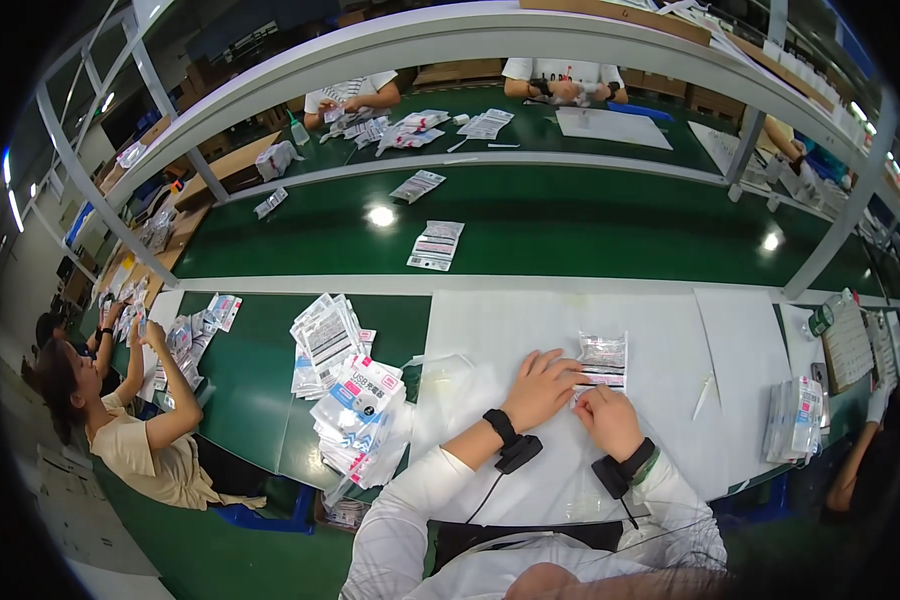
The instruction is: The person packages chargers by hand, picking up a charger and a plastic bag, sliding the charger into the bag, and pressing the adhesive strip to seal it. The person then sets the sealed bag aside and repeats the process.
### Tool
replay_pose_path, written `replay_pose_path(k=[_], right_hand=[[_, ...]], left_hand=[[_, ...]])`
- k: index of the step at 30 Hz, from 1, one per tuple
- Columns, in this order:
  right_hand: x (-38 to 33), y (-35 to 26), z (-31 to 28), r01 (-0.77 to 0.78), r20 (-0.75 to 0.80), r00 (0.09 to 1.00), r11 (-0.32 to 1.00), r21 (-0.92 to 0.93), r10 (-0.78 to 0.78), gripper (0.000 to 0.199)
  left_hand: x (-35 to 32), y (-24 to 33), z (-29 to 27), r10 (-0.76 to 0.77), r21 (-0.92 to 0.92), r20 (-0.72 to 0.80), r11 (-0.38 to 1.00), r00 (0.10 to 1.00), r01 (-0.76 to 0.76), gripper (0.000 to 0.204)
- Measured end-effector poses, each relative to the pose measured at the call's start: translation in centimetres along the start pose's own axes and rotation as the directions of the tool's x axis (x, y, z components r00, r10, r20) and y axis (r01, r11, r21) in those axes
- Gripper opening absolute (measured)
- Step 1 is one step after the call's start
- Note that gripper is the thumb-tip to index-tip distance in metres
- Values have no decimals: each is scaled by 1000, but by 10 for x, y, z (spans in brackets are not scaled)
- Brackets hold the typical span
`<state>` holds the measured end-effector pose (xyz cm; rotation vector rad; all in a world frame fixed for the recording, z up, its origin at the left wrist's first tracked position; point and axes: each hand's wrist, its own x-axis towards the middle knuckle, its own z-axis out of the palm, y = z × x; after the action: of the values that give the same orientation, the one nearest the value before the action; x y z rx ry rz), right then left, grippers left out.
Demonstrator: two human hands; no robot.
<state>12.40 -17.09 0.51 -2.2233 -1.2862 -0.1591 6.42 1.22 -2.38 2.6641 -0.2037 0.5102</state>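
A silver and white flat packaging pouch (604,352) lies on the white sheet in front of me, its printed side up. My left hand (542,390) rests at the pouch's left side, fingers stretched out and lying flat, their tips touching its edge. Just below the pouch, my right hand (610,420) is closed in a pinch close to its near edge. What sits between those fingertips is hidden. Both wrists wear black straps with small boxes and cables.
Piles of printed pouches (355,410) lie left of the white sheet (510,470). At right stand a bundle of pouches (795,420) and a thin white stick (703,397). Beyond a rail, loose pouches (436,245) lie on a green surface (300,235). Co-workers sit left and opposite.
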Motion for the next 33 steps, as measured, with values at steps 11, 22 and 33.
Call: replay_pose_path(k=[11, 22, 33], right_hand=[[1, -1, -1, -24, -7, 1000, 998, 61, 24, 16], [-9, 6, -22, -66, 83, 995, 986, 156, 54, 10], [-265, 88, -128, -465, -575, 228, 606, 645, 786, 10]], left_hand=[[1, -2, -2, -19, -46, -25, 999, 1000, 18, 28], [7, 9, -1, -119, -88, 22, 989, 993, 120, 27], [-7, -6, -15, -109, -98, -9, 989, 994, 108, 31]])
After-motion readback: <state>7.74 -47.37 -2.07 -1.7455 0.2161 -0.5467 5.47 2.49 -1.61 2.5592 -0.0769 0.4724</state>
